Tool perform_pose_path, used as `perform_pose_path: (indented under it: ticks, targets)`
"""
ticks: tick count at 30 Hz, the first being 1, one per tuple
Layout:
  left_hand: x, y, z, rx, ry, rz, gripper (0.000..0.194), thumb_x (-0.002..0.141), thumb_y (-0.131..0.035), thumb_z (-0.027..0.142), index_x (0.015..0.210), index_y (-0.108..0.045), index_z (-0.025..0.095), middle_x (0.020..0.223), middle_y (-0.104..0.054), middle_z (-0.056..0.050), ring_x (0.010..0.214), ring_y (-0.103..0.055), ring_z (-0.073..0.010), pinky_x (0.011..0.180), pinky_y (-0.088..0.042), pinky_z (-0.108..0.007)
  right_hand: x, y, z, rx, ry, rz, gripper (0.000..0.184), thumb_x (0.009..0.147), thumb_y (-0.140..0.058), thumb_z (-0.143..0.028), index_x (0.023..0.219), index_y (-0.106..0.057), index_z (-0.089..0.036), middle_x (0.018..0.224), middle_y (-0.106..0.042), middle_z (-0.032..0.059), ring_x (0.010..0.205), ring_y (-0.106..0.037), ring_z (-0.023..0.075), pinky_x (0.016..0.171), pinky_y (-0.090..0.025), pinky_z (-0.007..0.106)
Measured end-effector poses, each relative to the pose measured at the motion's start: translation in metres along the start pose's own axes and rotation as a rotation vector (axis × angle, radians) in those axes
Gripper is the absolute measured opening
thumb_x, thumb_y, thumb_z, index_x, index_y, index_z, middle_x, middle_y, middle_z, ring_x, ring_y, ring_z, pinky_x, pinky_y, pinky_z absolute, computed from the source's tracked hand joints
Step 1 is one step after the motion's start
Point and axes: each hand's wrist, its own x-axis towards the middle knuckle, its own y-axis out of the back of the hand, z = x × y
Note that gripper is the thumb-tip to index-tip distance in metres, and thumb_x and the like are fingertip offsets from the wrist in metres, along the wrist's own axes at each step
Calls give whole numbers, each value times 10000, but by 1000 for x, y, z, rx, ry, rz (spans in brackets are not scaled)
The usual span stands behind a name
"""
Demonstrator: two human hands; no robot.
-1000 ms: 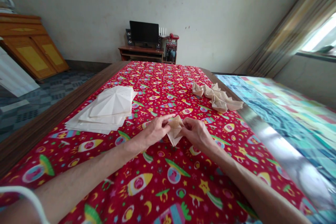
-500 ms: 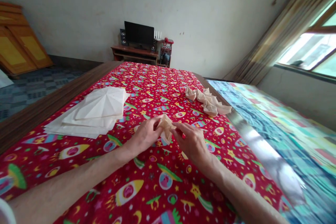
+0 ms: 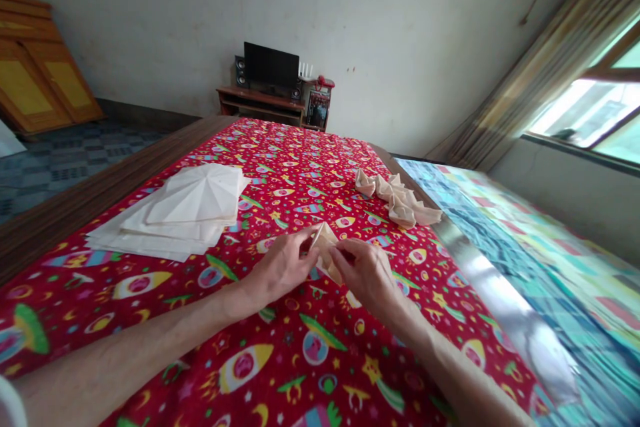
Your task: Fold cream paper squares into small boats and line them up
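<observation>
Between my hands is a small piece of folded cream paper (image 3: 326,247), held just above the red patterned cloth (image 3: 280,360). My left hand (image 3: 285,263) pinches its left side between thumb and fingers. On the other side, my right hand (image 3: 367,270) grips the paper's right edge with its fingertips. Part of the paper is hidden behind the fingers. To the left lies a stack of creased white paper sheets (image 3: 200,197). Several folded paper shapes with pointed tips (image 3: 400,203) sit in a cluster at the right edge of the cloth.
The cloth covers a brown wooden surface (image 3: 100,180). A bed with a checkered cover (image 3: 525,233) stands along the right side. At the far wall are a monitor (image 3: 271,65) on a low desk (image 3: 260,99) and a red telephone (image 3: 325,82). An orange cabinet (image 3: 47,73) stands at far left.
The folded paper has turned and now shows a flatter, wider face between my hands. Both hands have shifted slightly, the right fingers moving lower on the paper. The camera view has tilted a little.
</observation>
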Motion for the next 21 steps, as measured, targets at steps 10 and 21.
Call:
perform_pose_path:
  ticks: [10, 21]
  targets:
    - [-7, -7, -21, -182, -35, 20, 518, 858, -424, 251, 1362, -404, 132, 884, -679, -40, 775, -648, -145, 732, -522, -260, 52, 80, 89, -188, -308, 259, 348, 766, -542, -439, 768, -737, -150, 524, -572, 3, 502, -477, 117, 496, -301, 234]
    - [-7, -6, -14, -122, -62, 13, 413, 814, -394, 160, 1178, -588, 152, 816, -684, -24, 733, -638, -122, 702, -520, -225, 81, 103, 152, -611, -448, 11, 335, 772, -479, -403, 785, -744, -199, 718, -683, 68, 648, -569, 176, 503, -304, 262]
